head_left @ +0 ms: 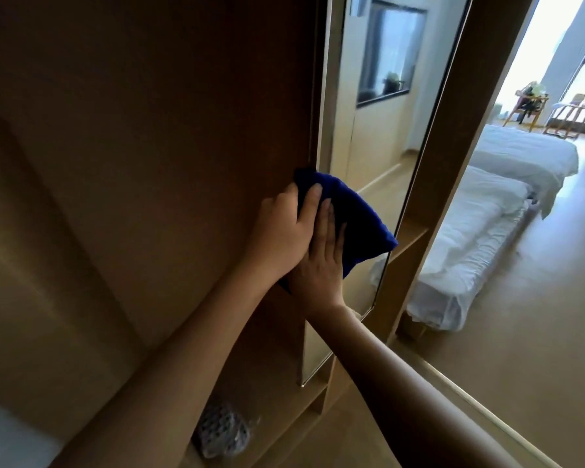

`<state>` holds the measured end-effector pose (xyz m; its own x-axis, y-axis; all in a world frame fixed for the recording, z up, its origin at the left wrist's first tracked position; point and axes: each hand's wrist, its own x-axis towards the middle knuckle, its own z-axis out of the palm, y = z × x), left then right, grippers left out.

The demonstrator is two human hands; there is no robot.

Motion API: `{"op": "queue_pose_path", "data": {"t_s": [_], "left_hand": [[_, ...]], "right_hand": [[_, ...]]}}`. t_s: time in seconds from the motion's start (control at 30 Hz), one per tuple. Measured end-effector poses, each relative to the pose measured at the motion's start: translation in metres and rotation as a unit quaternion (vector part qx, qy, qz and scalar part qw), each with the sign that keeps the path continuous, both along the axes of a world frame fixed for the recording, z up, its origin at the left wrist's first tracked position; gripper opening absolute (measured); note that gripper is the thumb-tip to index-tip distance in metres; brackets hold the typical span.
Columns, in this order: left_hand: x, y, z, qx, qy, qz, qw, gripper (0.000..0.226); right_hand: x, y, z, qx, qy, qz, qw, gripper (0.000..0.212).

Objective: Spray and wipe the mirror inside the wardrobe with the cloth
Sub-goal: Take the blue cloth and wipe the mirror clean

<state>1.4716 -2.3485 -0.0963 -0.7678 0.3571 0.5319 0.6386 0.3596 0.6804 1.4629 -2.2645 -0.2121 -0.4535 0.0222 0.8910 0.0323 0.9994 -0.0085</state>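
A tall narrow mirror [382,136] with a metal frame stands inside the brown wooden wardrobe [149,146]. A dark blue cloth [362,221] lies bunched against the mirror's lower half, near its left edge. My left hand [284,231] grips the cloth's upper left part, with the thumb over the fabric. My right hand [321,261] lies flat on the cloth just below, fingers straight and pointing up, and presses it to the glass. I see no spray bottle.
A mesh-patterned bag [223,434] sits on the low wardrobe shelf under my arms. Right of the wardrobe's side post [453,157], the room opens onto two beds with white bedding [470,238], and wooden chairs [527,109] by a bright window.
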Motion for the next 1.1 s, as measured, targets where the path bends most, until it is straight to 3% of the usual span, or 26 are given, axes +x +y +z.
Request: {"op": "queue_pose_path", "data": {"t_s": [0.47, 0.93, 1.1], "left_hand": [[0.013, 0.005, -0.117, 0.018, -0.022, 0.016, 0.999, 0.032], [0.008, 0.012, -0.306, 0.03, 0.036, 0.055, 0.997, 0.033], [0.009, 0.013, -0.381, 0.03, 0.041, 0.057, 0.997, 0.037]], "right_hand": [[0.0, 0.006, -0.125, -0.022, -0.004, 0.051, 0.998, 0.117], [-0.014, 0.011, -0.306, -0.031, 0.089, 0.098, 0.991, 0.115], [-0.013, 0.015, -0.38, -0.01, 0.082, 0.094, 0.992, 0.108]]}}
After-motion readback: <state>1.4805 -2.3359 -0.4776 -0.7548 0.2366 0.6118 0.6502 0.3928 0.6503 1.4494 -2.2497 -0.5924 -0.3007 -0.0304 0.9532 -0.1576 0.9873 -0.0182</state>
